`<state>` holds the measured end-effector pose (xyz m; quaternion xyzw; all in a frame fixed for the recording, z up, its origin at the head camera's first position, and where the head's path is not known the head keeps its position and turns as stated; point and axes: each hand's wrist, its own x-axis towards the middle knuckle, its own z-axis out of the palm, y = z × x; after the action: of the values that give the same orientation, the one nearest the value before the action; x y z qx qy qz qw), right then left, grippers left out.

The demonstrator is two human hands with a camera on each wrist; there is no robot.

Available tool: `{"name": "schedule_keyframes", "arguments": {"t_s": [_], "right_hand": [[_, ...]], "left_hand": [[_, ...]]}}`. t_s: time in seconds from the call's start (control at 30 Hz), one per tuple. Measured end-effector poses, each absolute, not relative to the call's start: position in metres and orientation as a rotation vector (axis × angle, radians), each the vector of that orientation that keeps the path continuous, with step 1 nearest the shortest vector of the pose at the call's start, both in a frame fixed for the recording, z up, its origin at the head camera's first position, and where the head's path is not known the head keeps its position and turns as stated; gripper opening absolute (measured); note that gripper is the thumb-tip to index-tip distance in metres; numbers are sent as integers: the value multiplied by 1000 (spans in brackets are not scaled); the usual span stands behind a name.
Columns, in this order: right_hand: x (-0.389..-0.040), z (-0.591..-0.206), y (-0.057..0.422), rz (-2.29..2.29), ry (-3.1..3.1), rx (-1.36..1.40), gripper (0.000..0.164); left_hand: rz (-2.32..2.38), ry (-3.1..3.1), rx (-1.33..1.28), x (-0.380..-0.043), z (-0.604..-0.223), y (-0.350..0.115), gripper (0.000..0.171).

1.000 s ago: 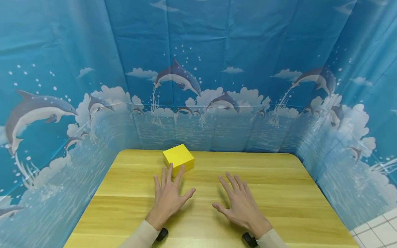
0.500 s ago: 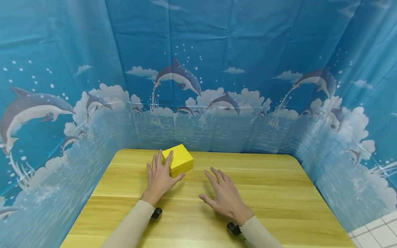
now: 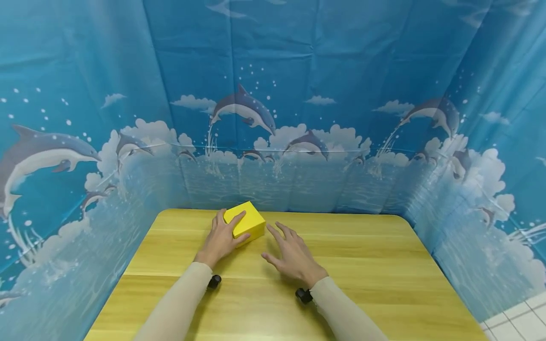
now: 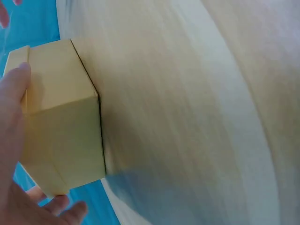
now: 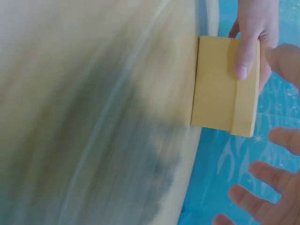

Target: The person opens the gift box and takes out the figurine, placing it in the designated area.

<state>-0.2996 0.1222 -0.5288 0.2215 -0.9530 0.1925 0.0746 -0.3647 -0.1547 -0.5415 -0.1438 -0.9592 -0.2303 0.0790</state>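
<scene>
A yellow box [image 3: 252, 219] with a seam like a lid's edge stands on the wooden table, left of centre. My left hand [image 3: 218, 241] holds it at its left end. The thumb lies on the near side of the box [image 4: 70, 145], and other fingertips reach round the opposite side in the left wrist view. My right hand [image 3: 295, 256] hovers to the right of the box, fingers spread and apart from it. In the right wrist view the box [image 5: 215, 86] shows the left thumb pressed near its seam.
The wooden table [image 3: 384, 270] extends right and toward me. A blue dolphin-print curtain [image 3: 298, 184] closes off the back and both sides. White tiles [image 3: 520, 322] show at the lower right. A small black device [image 3: 304, 296] sits at my right wrist.
My left hand has moved forward and left and taken hold of the box. My right hand has moved left and forward, nearer the box, with its fingers still spread.
</scene>
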Motion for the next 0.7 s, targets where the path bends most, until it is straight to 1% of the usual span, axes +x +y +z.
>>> {"name": "schedule_keyframes", "arguments": {"t_s": [0.13, 0.4, 0.7], "right_hand": [[-314, -535, 113, 602, -2881, 651, 82], [-329, -534, 103, 680, -2923, 661, 77], [-330, -538, 108, 774, -2880, 769, 71]], "left_hand": [[-732, -2852, -448, -364, -549, -153, 78], [-738, -2833, -511, -358, -545, -152, 78], [-782, -2852, -546, -343, -547, -152, 76]]}}
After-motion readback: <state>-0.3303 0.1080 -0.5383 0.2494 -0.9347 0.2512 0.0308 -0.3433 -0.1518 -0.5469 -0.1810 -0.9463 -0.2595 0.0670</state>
